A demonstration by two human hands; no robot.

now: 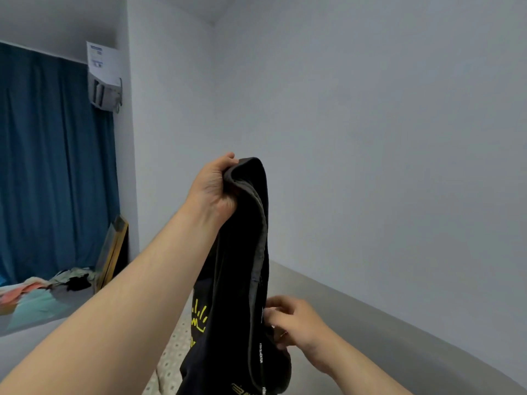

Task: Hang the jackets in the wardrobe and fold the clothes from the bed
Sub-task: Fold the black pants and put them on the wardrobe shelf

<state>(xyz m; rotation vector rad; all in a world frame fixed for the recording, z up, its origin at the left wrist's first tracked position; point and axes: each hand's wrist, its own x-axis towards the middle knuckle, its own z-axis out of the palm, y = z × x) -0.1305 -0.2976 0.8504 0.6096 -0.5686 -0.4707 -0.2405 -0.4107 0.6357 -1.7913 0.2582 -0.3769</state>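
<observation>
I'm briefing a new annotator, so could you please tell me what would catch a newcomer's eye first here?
The black garment with a yellow print hangs at centre, gripped at its top by the left hand while the right hand pinches its edge lower down. A blue curtain fills the left side.

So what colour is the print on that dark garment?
Yellow: the print on the black garment, seen low in the head view.

Left hand (212, 189), left forearm (128, 295): bare, uncovered down to the edge of view. Right hand (296, 323), right forearm (356, 366): likewise bare, uncovered throughout.
</observation>
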